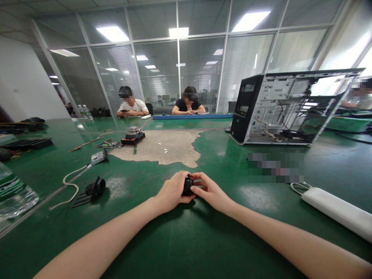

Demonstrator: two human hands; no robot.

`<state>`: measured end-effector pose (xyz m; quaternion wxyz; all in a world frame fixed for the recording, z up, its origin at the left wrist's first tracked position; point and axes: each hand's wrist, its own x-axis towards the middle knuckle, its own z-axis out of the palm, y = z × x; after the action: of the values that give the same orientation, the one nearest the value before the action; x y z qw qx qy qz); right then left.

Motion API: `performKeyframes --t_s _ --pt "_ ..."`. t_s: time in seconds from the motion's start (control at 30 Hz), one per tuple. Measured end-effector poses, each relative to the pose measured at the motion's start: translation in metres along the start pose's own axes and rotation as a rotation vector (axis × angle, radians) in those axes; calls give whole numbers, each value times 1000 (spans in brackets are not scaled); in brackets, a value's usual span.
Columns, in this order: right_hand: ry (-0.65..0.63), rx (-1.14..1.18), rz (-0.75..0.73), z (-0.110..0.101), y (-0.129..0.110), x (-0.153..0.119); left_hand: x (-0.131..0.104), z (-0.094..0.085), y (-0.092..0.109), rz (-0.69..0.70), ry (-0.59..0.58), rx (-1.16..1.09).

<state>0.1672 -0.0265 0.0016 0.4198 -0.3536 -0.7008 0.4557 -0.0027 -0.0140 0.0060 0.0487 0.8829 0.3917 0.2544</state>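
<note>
No text can be read for certain. On the near left, the water bottle [21, 207] wears a green label [14, 189] with pale lettering, cut off by the edge of view and too blurred to spell out. On the far left, the small white marks [105, 73] on the glass wall [157, 69] are too tiny to make out.

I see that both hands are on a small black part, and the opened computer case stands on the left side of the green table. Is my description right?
Only the side is wrong: the head view shows the opened computer case on the right side of the green table. The left hand and right hand are indeed on the small black part.
</note>
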Motion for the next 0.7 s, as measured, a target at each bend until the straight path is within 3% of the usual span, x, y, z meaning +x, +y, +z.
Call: performKeyframes --t_s 0.7 --pt "-19 3 1 -1 -1 0 0 1 -1 -3 13 -43"
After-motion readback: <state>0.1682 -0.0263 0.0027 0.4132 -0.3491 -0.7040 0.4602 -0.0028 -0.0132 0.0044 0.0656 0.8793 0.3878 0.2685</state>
